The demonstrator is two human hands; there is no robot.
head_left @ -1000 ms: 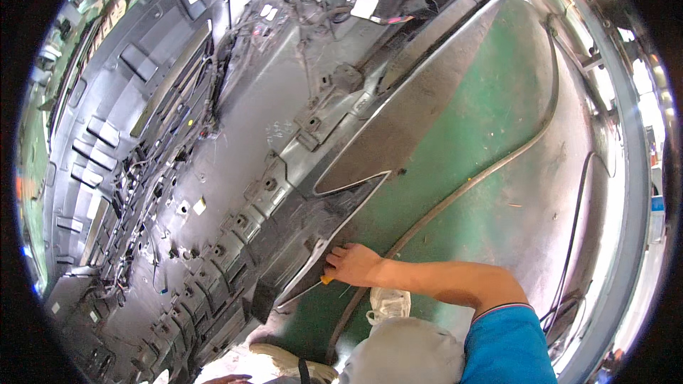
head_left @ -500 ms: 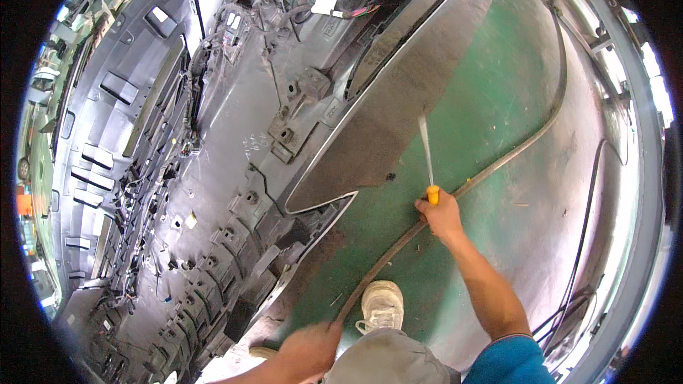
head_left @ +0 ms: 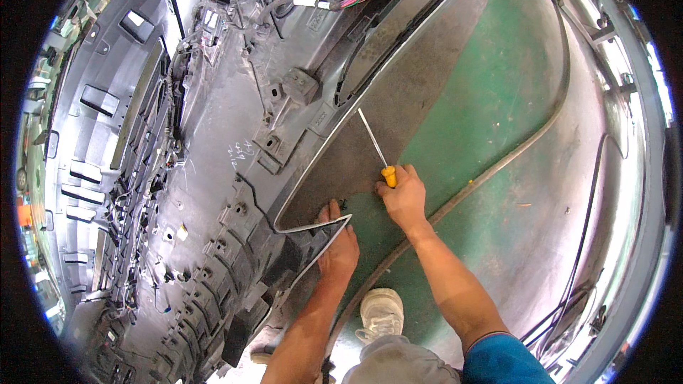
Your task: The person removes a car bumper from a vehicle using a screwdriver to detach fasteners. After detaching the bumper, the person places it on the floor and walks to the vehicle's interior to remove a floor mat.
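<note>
A long grey plastic bumper cover [head_left: 206, 149] lies with its inner side up, fitted with brackets and wiring. At the notch in its near right edge, my left hand [head_left: 339, 250] is closed around the pointed corner. Part of those fingers is hidden behind the plastic, while some fingertips show beyond the edge. My right hand [head_left: 405, 200] grips a screwdriver [head_left: 389, 176] by its yellow handle. The thin metal shaft points up and away, its tip overlapping the cover's rim in view; whether they touch I cannot tell.
A brown hose [head_left: 491, 173] curves over the green floor [head_left: 455, 128], passing under my right forearm in view. My shoe [head_left: 382, 311] stands near the hose. A second dark slatted part [head_left: 107, 92] lies far left. Black cables [head_left: 580, 256] run along the right side.
My left hand has moved up and forward from near my knee to the cover's edge. The right hand has carried the screwdriver left, its shaft now leaning further left toward the rim.
</note>
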